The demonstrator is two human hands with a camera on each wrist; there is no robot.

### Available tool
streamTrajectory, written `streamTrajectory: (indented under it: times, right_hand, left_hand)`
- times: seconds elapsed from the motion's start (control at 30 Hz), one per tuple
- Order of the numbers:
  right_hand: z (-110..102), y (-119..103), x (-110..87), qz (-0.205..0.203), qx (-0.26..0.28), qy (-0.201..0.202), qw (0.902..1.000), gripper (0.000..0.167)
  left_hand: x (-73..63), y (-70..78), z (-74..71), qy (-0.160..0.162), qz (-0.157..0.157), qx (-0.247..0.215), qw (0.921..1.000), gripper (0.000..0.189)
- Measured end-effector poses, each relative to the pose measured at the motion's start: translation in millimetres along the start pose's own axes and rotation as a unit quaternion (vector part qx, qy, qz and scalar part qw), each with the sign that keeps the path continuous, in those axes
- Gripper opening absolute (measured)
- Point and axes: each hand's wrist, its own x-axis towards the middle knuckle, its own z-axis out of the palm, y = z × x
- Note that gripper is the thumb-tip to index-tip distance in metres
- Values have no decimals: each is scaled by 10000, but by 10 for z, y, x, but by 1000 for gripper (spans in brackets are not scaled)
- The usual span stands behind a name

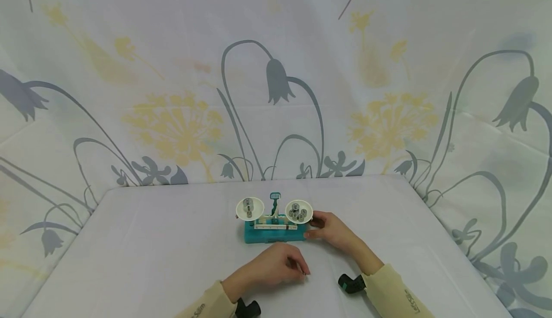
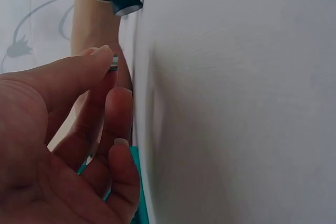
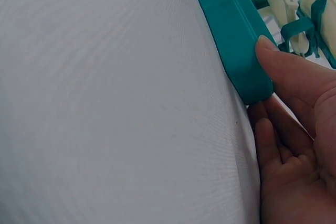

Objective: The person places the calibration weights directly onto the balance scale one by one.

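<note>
A teal balance scale with two white pans stands on the table. Several metal weights sit in the right pan, and a few more in the left pan. My left hand is in front of the scale, pinching a small silvery metal weight between thumb and fingertips, which mostly cover it. At the scale's right end, my right hand grips the teal base, thumb on its upper side and fingers around the end, close to the tabletop.
A white cloth covers the table. Behind it and at both sides hangs a curtain printed with flowers. Dark wrist-worn devices show at both sleeves.
</note>
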Motion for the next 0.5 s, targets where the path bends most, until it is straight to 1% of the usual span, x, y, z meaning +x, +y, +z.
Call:
streamTrajectory:
  times: [0.23, 0.5]
  right_hand:
    - [-3, 4, 1, 36, -28, 4, 10000, 64]
    - [0, 10, 4, -18, -85, 3, 10000, 63]
  left_hand:
    - [-43, 29, -129, 233, 56, 67, 9997, 10]
    - [-137, 49, -267, 549, 129, 70, 9984, 9]
